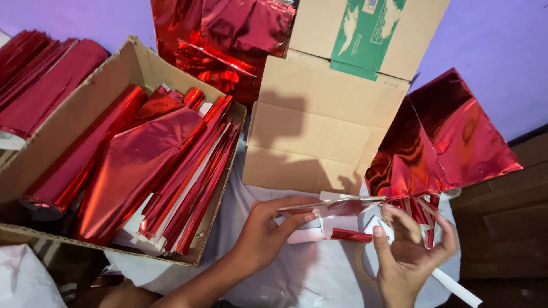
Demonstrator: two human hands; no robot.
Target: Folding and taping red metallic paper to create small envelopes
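**Red foil strips, one piece in hand among many**

The largest thing in view is the open cardboard box [68, 120] on the left, packed with rolls and folded lengths of red metallic foil [131, 165] lying side by side. Behind the hands stands a second cardboard box [319, 131], closed face toward the camera, with a further box bearing a green label stacked on top. Crumpled red foil sheets [228, 40] lean at the back, and a big loose foil sheet [445, 137] fans out at the right. More red rolls lie at the far left edge. A white cloth [308, 274] covers the surface under the hands.

The left hand [268, 228] is closed in a pinch on a flat foil-and-white-card piece [337, 206], thumb on top and fingers beneath, holding it level just in front of the standing box. The right hand [408, 248] is half curled, fingers spread near the other end of that piece and near a bundle of narrow red strips [419, 214] — whether it grips any of them I cannot tell. A thin red rolled stick [348, 234] lies just below the held piece.

Judging by the scene, the work looks mid-way: the left box already holds many finished rolls and folds, while the loose sheets at the back and right appear uncut — plenty of material left.
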